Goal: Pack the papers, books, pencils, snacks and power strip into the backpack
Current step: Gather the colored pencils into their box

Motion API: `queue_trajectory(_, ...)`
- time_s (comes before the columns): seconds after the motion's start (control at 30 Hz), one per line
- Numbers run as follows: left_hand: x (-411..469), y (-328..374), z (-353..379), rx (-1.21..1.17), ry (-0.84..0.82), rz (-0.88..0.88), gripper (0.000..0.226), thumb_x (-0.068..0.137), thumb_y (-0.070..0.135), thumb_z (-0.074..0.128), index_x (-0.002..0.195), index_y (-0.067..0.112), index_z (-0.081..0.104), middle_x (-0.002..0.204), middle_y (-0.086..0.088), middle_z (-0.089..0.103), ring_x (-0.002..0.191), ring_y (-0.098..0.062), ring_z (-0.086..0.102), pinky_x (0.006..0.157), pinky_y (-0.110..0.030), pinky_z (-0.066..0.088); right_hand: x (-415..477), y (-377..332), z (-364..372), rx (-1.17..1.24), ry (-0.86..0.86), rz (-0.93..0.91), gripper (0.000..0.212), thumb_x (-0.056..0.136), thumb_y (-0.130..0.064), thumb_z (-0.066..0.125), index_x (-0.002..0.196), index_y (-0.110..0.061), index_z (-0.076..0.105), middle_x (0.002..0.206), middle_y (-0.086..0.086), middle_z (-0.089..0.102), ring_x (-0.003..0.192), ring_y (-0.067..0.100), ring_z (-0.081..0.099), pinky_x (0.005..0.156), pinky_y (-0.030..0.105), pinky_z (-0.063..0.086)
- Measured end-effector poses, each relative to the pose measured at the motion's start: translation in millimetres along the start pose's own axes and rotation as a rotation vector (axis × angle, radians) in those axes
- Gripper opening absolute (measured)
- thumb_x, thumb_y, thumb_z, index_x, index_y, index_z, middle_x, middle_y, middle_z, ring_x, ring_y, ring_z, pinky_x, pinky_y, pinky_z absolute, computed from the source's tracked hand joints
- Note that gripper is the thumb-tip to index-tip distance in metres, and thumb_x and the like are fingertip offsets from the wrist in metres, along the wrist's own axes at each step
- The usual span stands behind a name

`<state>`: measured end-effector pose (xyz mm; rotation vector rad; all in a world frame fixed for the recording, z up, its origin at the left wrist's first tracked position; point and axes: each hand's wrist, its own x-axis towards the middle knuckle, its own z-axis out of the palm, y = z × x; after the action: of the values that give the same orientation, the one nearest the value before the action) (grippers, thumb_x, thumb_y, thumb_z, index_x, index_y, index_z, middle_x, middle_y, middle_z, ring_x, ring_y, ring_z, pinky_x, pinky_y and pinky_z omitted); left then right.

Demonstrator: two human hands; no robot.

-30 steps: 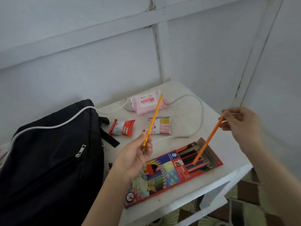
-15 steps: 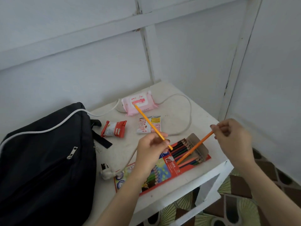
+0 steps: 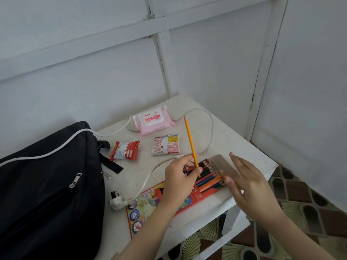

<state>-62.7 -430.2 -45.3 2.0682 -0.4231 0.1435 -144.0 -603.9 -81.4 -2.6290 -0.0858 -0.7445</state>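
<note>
We pinch an orange pencil (image 3: pixel 190 139) in left hand (image 3: pixel 180 177), right hand (image 3: pixel 249 184) flat; pencil box (image 3: pixel 148 204), snack packs (image 3: pixel 124 150), power cord (image 3: pixel 150 173) unpacked.

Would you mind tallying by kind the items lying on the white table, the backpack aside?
Snack packets: 2
Wet wipes pack: 1
Coloured pencil box: 1
White cable with plug: 1
Total: 5
</note>
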Motion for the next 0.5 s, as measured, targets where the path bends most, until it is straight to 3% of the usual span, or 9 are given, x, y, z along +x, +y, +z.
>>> queue_trajectory(0.2,2.7,1.1,2.4,0.094,-0.049,0.089,0.043,0.077,0.021,0.076,0.118,0.022,0.063,0.078,0.018,0.060,0.085,-0.001,0.056,0.075,-0.004,0.037,-7.4,0.9,2.2,0.136,-0.127,0.054,0.048,0.099,-0.050,0.021,0.120,-0.035,0.062,0.153,0.007,0.029,0.141,0.022,0.024,0.110,0.040,0.023)
queue_trajectory(0.4,0.6,1.0,2.8,0.128,-0.113,0.084,0.070,0.077,0.019,0.075,0.138,0.027,0.042,0.073,0.013,0.063,0.084,-0.004,0.057,0.087,-0.006,0.035,-8.1,2.3,3.2,0.122,-0.106,0.178,0.050,0.097,-0.056,0.011,0.134,-0.041,0.040,0.154,0.001,0.016,0.142,0.017,0.012,0.112,0.039,0.013)
queue_trajectory(0.5,-3.3,2.2,2.3,0.173,-0.154,0.060,0.055,0.079,0.021,0.073,0.130,0.025,0.053,0.077,0.016,0.064,0.090,-0.002,0.053,0.084,-0.004,0.031,-5.9,1.5,3.3,0.115,-0.117,0.205,0.047,0.097,-0.055,0.009,0.135,-0.042,0.034,0.152,0.000,0.017,0.141,0.018,0.013,0.113,0.039,0.012)
